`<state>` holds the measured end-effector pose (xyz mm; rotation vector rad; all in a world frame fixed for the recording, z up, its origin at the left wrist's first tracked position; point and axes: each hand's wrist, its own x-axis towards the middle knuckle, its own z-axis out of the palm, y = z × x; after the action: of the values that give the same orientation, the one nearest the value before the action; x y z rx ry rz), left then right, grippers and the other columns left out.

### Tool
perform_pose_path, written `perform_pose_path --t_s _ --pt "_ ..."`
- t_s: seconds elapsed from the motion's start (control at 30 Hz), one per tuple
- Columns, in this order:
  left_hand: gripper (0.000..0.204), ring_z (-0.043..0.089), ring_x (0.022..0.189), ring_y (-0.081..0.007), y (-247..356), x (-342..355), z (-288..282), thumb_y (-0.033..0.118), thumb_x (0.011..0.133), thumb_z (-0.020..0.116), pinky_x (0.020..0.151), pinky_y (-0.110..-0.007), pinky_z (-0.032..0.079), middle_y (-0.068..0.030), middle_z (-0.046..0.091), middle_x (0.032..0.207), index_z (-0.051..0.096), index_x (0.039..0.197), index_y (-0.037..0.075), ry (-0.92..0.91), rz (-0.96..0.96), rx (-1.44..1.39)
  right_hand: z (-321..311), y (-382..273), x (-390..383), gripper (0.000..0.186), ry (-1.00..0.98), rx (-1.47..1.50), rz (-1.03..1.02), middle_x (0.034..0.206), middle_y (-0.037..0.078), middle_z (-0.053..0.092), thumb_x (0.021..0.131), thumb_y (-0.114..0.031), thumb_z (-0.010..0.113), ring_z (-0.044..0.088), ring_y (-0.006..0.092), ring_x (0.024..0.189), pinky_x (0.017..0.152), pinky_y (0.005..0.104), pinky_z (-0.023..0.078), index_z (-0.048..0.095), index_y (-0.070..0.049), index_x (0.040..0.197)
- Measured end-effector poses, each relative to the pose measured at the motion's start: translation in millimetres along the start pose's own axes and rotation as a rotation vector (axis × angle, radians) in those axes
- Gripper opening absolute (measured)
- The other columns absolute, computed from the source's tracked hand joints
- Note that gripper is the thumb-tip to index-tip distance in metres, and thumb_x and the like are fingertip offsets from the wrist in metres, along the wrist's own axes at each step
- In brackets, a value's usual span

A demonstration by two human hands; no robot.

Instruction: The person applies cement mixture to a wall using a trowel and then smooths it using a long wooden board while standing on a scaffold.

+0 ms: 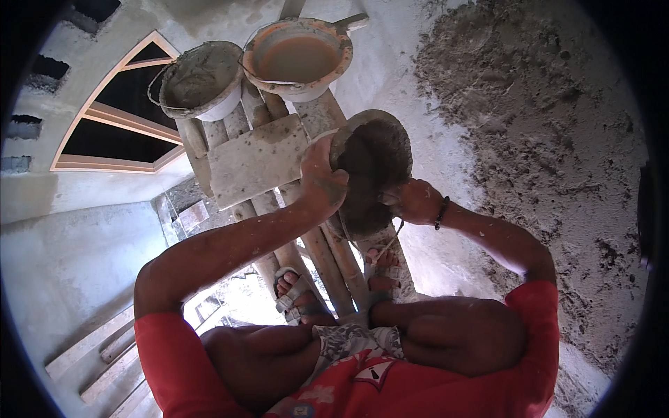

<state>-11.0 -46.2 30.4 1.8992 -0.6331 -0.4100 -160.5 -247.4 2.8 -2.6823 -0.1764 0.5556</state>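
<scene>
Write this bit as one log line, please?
left hand: holding tilted bucket | right hand: at its right edge | nearby: pale board, two standing buckets

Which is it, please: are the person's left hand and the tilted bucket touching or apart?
Touching. The head view shows the left hand pressed against the side of the tilted bucket, with the thumb at its rim.

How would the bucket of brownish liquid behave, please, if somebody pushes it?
The bucket may feel heavy, since a broad pool of brownish liquid shows inside. The liquid would probably slosh, as its surface is open, with no lid. The bucket might also rock or tip, because rounded wooden poles seem to form part of its support.
</scene>
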Motion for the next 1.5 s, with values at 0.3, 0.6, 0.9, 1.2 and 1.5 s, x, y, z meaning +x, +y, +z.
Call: perform_pose_path --t_s 0.3,0.6,0.9,1.2,1.5 --pt "0.062 0.049 0.116 -0.0367 -28.2 6.2 -22.2 0.002 0.070 0.050 0.100 -0.040 0.038 -0.0239 0.051 0.121 0.042 0.131 0.000 -0.026 -0.212 -0.222 -21.3 -6.9 -14.6 0.042 0.200 0.088 0.155 0.096 0.013 0.067 0.081 -0.026 0.064 0.065 0.0318 0.087 0.078 0.0432 0.052 0.055 -0.012 0.120" --pt "0.064 0.053 0.111 -0.0277 -39.2 11.0 -38.5 -0.003 0.068 0.047 0.097 -0.034 0.041 -0.0188 0.056 0.117 0.041 0.132 -0.001 -0.036 -0.279 -0.412 -151.1 -32.0 -39.3 0.047 0.418 0.170 0.106 0.095 0.015 0.066 0.073 -0.007 0.073 0.066 0.0272 0.080 0.070 0.0354 0.053 0.055 -0.007 0.116" --pt "0.057 0.055 0.105 -0.0265 -27.0 9.6 -42.0 -0.004 0.068 0.047 0.093 -0.034 0.043 -0.0189 0.058 0.112 0.044 0.125 -0.002 -0.023 -0.271 -0.433 -258.4 -37.8 -71.9 0.052 0.379 0.638 0.153 0.093 0.009 0.063 0.084 -0.029 0.070 0.062 0.0140 0.074 0.056 0.0242 0.055 0.053 -0.004 0.126" --pt "0.055 0.056 0.104 -0.0336 -38.4 9.3 -35.7 0.000 0.068 0.049 0.093 -0.038 0.043 -0.0222 0.059 0.109 0.045 0.123 -0.002 -0.038 -0.229 -0.334 -352.9 69.7 -137.4 0.046 1.014 -0.011 0.566 0.092 0.006 0.066 0.095 -0.033 0.055 0.059 0.0066 0.060 0.046 0.0177 0.047 0.049 -0.006 0.133" --pt "0.058 0.051 0.112 -0.0357 -25.1 11.6 -18.1 0.002 0.068 0.050 0.097 -0.039 0.040 -0.0231 0.053 0.116 0.044 0.126 0.000 -0.018 -0.187 -0.312 -133.8 -3.3 -54.9 0.024 0.276 0.367 0.046 0.091 0.007 0.061 0.094 -0.020 0.048 0.060 0.0171 0.074 0.059 0.0272 0.051 0.057 -0.010 0.115"
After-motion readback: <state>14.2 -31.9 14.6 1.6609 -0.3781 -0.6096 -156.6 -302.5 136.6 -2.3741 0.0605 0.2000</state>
